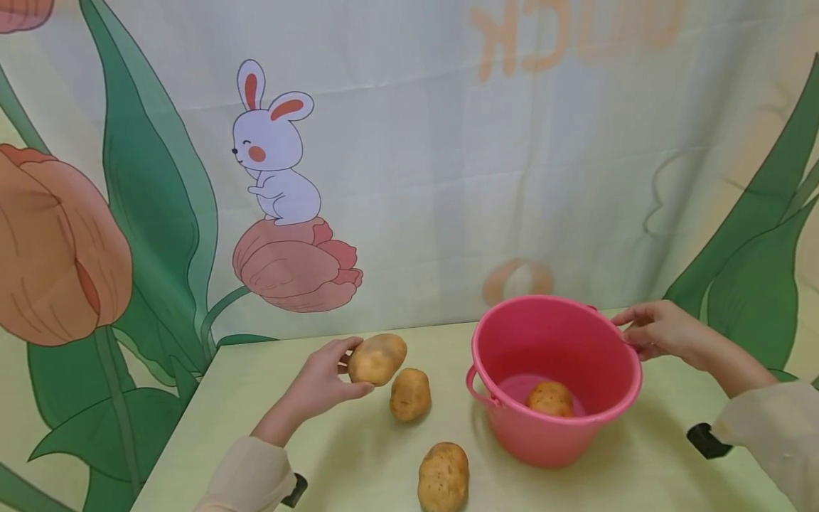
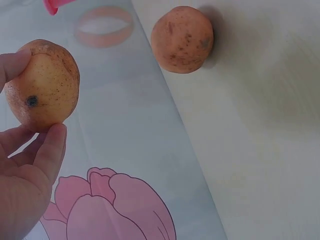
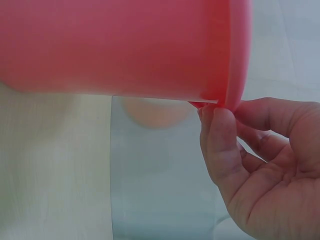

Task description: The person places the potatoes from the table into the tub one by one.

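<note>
My left hand (image 1: 324, 380) grips a potato (image 1: 377, 359) between thumb and fingers, raised above the table; the left wrist view shows a dark spot on its skin. Just right of it in the head view, a second potato (image 1: 410, 395) lies on the table. Nearer the front lies another potato (image 1: 443, 478). A pink bucket (image 1: 534, 442) stands upright on the right, with one potato (image 1: 550, 399) at its bottom. At the bucket's right side my right hand (image 1: 665, 331) pinches the rim (image 3: 239, 55), fingertips beneath its lip.
The pale table (image 1: 256, 398) ends at a hanging cloth (image 1: 409, 178) printed with tulips and a rabbit. A loop handle (image 1: 476, 387) sticks out from the bucket's left side. Dark bands (image 1: 708, 441) show at both sleeves.
</note>
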The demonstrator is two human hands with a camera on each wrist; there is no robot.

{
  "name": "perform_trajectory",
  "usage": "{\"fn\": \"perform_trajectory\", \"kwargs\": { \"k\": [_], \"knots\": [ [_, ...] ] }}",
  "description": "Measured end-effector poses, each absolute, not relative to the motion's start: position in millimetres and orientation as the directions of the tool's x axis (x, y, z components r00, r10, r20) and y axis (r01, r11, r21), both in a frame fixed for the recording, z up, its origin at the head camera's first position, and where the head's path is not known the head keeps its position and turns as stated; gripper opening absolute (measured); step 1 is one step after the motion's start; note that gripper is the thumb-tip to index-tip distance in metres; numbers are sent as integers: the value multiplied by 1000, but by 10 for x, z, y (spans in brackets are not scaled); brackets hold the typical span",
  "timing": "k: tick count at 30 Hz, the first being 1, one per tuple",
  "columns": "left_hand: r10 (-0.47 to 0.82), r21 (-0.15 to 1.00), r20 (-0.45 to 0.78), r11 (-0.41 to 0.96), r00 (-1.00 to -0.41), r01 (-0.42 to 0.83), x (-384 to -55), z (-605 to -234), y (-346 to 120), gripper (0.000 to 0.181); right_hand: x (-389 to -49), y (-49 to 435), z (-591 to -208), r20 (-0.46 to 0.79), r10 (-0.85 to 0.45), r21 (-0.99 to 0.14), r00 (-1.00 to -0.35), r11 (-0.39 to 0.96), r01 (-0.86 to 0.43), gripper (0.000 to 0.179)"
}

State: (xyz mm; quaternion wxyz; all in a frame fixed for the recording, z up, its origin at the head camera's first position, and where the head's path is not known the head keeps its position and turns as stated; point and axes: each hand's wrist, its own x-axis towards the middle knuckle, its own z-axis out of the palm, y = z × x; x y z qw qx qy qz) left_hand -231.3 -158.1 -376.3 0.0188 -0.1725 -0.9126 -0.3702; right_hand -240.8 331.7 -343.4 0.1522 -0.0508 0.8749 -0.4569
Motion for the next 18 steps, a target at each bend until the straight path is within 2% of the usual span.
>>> {"fn": "perform_trajectory", "kwargs": {
  "k": [18],
  "knots": [
    [370,656,168,650,-914,384,-2273,-3646,-1396,67,-2376,3300,-3436,-216,-219,-818,-951,572,54,44]
  ]
}}
